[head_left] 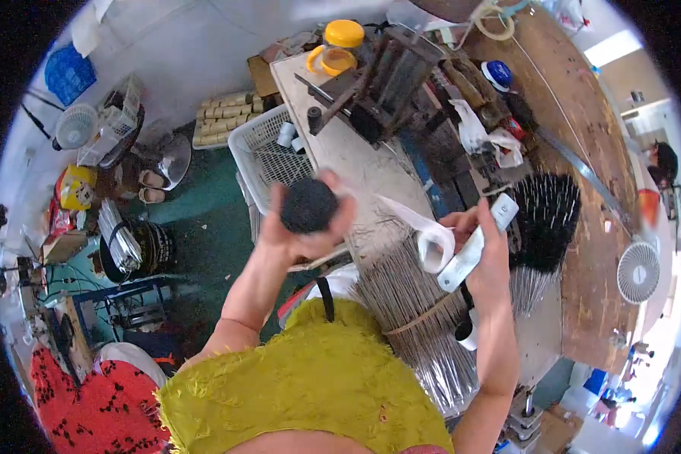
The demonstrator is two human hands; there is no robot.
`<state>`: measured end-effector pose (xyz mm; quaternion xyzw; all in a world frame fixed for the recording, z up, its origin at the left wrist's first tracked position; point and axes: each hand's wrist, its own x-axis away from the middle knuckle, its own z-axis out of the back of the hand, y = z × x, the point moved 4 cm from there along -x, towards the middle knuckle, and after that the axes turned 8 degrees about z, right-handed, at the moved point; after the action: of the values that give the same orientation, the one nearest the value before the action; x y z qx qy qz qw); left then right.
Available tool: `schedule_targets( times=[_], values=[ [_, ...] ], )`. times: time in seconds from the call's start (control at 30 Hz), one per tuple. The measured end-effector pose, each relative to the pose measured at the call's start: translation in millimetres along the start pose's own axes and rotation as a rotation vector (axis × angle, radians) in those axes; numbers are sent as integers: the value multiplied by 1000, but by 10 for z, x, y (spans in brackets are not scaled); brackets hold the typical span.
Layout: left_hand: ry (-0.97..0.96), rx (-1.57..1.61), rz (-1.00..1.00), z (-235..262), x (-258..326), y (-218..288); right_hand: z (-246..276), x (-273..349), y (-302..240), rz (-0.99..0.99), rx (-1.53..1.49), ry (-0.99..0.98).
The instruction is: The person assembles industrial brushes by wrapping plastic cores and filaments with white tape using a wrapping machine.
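My left hand (280, 240) is wrapped round a black, round, densely textured bundle (309, 206), held up over the bench edge. Its lower part is hidden by the fingers. In my right hand (490, 253) is a flat silver-white strip (461, 261), tilted, with a roll of white tape (431, 256) against it. A loose tail of tape runs up and left from the roll. Below lies a large bundle of thin metal wires (408, 284), with a tan band across it. Just right of my right hand is a bundle of black bristles (545, 219) with pale wire ends.
A white plastic basket (238, 144) with small white rolls stands at the left of the bench (340, 174). Behind are a dark metal machine (401, 76) and a yellow-lidded jar (343, 34). A small fan (638, 272) is by the wooden table (598, 250) at right.
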<state>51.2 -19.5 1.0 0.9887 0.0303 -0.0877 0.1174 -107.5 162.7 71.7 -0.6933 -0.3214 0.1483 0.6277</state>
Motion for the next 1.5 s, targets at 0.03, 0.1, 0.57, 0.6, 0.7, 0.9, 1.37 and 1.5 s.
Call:
schedule_targets(
  times=[0.03, 0.1, 0.57, 0.6, 0.7, 0.9, 1.37, 1.5],
  values=[
    [-349, 36, -5, -92, -26, 203, -96, 5, -42, -21, -62, 25],
    [-65, -134, -188, -126, 33, 418, -143, -42, -15, 122, 77, 89],
    [778, -975, -1158, 101, -1177, 256, -1159, -1249, -881, 1115, 607, -8],
    [825, -911, -1181, 96, -1233, 237, -1207, -1283, -897, 1123, 590, -31],
    [908, -854, -1158, 178, -1311, 199, -1262, -1281, -911, 1083, 500, -21],
    [831, -664, -1170, 220, -1366, 130, -1244, -1267, -980, 1057, 395, 14],
    [1059, -1189, -1145, 94, -1343, 146, -1372, -1328, -1399, 1154, 219, 0],
    [1095, -1272, -1156, 179, -1413, 145, -1355, -1294, -1404, 1123, 252, -25]
  ],
)
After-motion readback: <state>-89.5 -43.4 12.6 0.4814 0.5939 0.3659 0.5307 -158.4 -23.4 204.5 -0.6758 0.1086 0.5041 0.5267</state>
